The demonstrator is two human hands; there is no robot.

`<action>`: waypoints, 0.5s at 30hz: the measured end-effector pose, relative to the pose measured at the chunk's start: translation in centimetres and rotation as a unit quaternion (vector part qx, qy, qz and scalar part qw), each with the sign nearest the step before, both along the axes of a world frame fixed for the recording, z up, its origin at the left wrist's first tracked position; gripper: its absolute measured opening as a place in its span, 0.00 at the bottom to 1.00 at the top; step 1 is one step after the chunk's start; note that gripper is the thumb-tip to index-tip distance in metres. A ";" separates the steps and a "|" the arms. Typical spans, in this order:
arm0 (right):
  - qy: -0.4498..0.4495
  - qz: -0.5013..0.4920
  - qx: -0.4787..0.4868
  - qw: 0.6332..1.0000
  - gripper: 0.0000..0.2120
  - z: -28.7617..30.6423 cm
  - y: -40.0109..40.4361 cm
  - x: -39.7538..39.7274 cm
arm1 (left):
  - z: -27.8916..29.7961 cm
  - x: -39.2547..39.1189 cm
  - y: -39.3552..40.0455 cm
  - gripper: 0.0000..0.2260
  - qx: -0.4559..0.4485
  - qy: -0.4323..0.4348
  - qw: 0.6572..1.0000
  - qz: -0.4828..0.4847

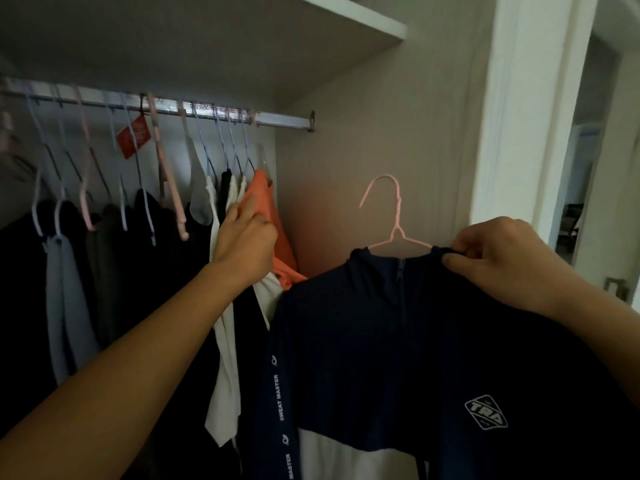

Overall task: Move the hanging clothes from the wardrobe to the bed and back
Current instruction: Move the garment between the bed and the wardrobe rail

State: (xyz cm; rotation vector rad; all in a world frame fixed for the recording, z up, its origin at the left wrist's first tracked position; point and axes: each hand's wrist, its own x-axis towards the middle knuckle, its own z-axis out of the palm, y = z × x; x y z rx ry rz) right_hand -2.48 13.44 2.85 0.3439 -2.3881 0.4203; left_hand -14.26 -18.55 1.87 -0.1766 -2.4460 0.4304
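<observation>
Dark clothes (31, 271) fill the left of the wardrobe, hanging side by side from a metal rail (214, 110) that runs left to right under a white shelf (346, 15). Pale blue and pink hangers (86, 188) hook over the rail at a slant, and a red tag (133, 136) dangles among them. Further right hang a white garment (221, 341) and then an orange top (273, 209), the last piece on the rail, close to the beige side wall (381, 133) of the wardrobe.

A bare left forearm reaches up from the lower left, and the left hand (242, 237) lies with straight fingers against the orange top, pressing on its cloth; whether the thumb grips it cannot be seen.

To the right, in front of the side wall and off the rail, a navy zip-up jacket (398, 334) hangs on a pink wire hanger (393, 216). The hanger stands upright with its hook pointing up and curling to the left; the jacket's long axis runs straight down, its front facing the camera. White lettering reading SWEAT MASTER runs down its sleeve at the left, a white diamond badge sits on the chest at the right, and a white panel shows below the navy part.

The right hand (509, 261) pinches the jacket's collar at the hanger's right shoulder, fingers curled, holding it up beside a white door frame (526, 98)
</observation>
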 end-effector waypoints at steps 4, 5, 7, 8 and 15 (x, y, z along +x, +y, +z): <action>-0.013 -0.011 -0.010 1.000 0.10 -0.6 0.1 1.8 | 0.0 -0.1 0.1 0.07 0.003 0.000 1.000 0.007; -0.014 -0.015 -0.009 1.000 0.10 -0.8 0.1 2.3 | 0.0 -0.1 0.2 0.07 0.002 0.003 1.000 0.009; -0.021 -0.019 -0.014 0.999 0.10 -1.3 0.2 3.3 | -0.1 -0.1 0.3 0.09 -0.005 0.006 1.000 0.011; -0.027 -0.022 -0.019 0.999 0.10 -1.6 0.4 3.8 | -0.2 0.0 0.3 0.09 -0.008 0.005 1.000 0.010; -0.049 -0.078 -0.041 0.995 0.09 -2.6 2.4 6.9 | -0.2 0.3 0.5 0.11 -0.029 -0.002 0.999 0.027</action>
